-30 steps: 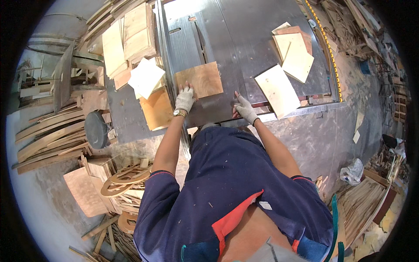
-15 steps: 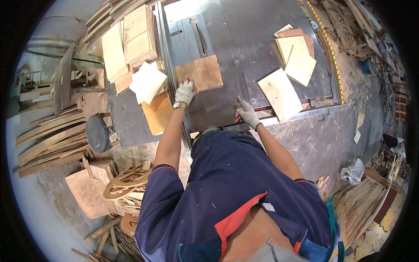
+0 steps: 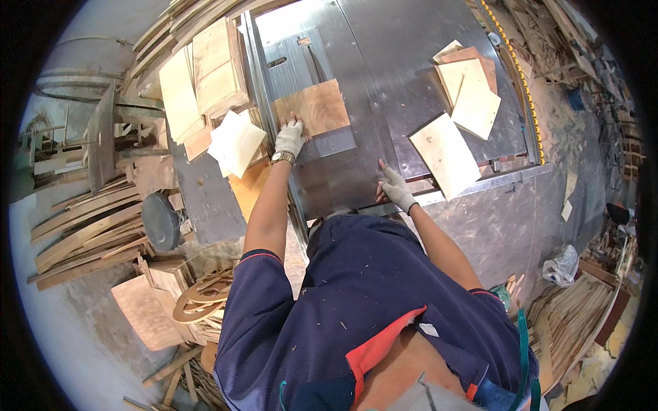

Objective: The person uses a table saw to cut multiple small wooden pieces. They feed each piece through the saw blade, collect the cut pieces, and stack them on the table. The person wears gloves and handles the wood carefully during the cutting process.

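A brown plywood piece (image 3: pixel 321 108) lies flat on the dark metal saw table (image 3: pixel 356 179), just on the near side of a narrow slot (image 3: pixel 315 65). My gloved left hand (image 3: pixel 290 139) rests at its near left corner, fingers laid forward and apart, the fingertips bare. Beside that hand runs a straight metal fence (image 3: pixel 269 103). Near the table's front edge, my gloved right hand (image 3: pixel 395 190) touches the metal with its fingers spread, holding nothing. To its right, a pale plywood piece (image 3: pixel 447 155) overhangs the front edge.
More plywood pieces (image 3: pixel 476 106) lie at the table's right. Left of the fence are tall plywood stacks (image 3: pixel 218 65) and loose pale pieces (image 3: pixel 235 144). A round black stool top (image 3: pixel 162 220) and wood strips (image 3: pixel 92 226) stand at left. A yellow chain-like strip (image 3: pixel 522 89) lines the right side.
My left hand and the brown plywood piece have slid forward along the fence, closer to the slot. My right hand stays near the front edge. The whole view has shifted slightly.
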Demonstrator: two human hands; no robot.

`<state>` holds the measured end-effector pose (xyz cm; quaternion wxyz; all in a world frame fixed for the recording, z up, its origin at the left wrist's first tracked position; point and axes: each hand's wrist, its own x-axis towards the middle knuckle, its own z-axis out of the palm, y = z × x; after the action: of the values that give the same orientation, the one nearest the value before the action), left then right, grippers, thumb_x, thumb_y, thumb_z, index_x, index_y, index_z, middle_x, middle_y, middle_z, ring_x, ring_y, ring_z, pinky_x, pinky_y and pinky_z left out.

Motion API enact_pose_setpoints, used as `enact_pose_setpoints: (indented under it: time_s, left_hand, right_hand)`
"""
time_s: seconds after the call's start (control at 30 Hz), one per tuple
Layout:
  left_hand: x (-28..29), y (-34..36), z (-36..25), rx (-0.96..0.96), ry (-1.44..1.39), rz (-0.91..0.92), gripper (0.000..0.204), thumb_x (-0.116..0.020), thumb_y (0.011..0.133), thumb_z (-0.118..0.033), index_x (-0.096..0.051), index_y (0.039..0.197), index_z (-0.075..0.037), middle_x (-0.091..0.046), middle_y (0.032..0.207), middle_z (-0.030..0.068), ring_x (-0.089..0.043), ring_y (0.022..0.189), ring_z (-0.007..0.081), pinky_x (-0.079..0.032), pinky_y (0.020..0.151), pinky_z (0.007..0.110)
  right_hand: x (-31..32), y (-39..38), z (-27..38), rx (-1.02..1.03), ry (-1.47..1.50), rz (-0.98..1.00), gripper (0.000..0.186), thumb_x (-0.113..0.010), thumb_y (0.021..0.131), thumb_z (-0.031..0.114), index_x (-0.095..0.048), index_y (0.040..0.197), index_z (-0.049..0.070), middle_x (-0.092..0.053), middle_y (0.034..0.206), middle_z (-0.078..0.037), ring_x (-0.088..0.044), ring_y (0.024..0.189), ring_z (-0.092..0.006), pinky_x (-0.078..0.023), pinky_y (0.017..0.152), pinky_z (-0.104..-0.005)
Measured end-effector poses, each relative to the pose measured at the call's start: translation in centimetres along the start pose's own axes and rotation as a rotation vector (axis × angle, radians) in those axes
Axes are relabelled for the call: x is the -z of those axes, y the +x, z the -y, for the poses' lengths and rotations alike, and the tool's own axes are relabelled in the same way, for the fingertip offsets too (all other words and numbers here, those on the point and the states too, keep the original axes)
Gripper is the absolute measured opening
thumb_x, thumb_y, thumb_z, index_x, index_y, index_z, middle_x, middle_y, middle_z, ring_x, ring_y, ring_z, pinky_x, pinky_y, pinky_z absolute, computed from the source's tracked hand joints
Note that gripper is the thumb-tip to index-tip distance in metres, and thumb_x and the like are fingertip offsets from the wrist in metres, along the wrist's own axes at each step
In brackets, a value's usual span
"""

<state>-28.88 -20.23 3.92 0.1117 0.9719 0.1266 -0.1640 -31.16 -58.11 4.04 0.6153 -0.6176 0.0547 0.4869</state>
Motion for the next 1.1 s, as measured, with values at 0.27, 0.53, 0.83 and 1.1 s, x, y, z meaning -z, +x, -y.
enact_pose_setpoints:
  time_s: [0.27, 0.53, 0.83, 1.1]
  left_hand:
    - [0.3, 2.0, 1.3, -0.005, 0.04, -0.005, 0.085, -0.075, 0.085, -0.04, -0.036, 0.152, -0.007, -0.029, 0.161, 0.0195, -0.028, 0.144, 0.0513, -0.039, 0.115, 0.048]
    - [1.4, 4.4, 1.8, -0.001, 0.03, -0.009, 0.085, -0.076, 0.083, -0.039, -0.037, 0.152, -0.007, -0.028, 0.161, 0.0196, -0.03, 0.144, 0.0487, -0.04, 0.114, 0.048]
    - [2.4, 7.6, 2.9, 0.004, 0.022, 0.0, 0.085, -0.078, 0.081, -0.038, -0.04, 0.15, -0.008, -0.03, 0.161, 0.0193, -0.03, 0.144, 0.0508, -0.036, 0.117, 0.048]
    - [2.6, 10.6, 4.5, -0.008, 0.012, -0.007, 0.086, -0.08, 0.08, -0.037, -0.04, 0.151, -0.008, -0.029, 0.161, 0.0186, -0.026, 0.144, 0.0524, -0.035, 0.118, 0.048]
  right_hand:
    - [-0.4, -0.1, 0.0, 0.007, 0.001, -0.026, 0.081, -0.043, 0.091, -0.007, -0.022, 0.161, 0.03, -0.061, 0.072, -0.008, -0.063, 0.056, -0.0158, -0.057, 0.054, -0.0284]
    - [-0.4, -0.4, 0.7, -0.047, -0.009, -0.026, 0.083, -0.043, 0.09, -0.006, -0.022, 0.16, 0.033, -0.061, 0.073, -0.007, -0.063, 0.056, -0.0154, -0.056, 0.054, -0.028]
    - [-0.3, -0.2, 0.2, -0.03, 0.025, -0.01, 0.081, -0.043, 0.093, -0.004, -0.021, 0.16, 0.035, -0.062, 0.074, -0.008, -0.063, 0.056, -0.0157, -0.056, 0.055, -0.0292]
    - [-0.1, -0.3, 0.3, -0.05, 0.026, -0.004, 0.074, -0.046, 0.098, 0.001, -0.02, 0.161, 0.032, -0.062, 0.074, -0.006, -0.063, 0.056, -0.0153, -0.056, 0.056, -0.0281]
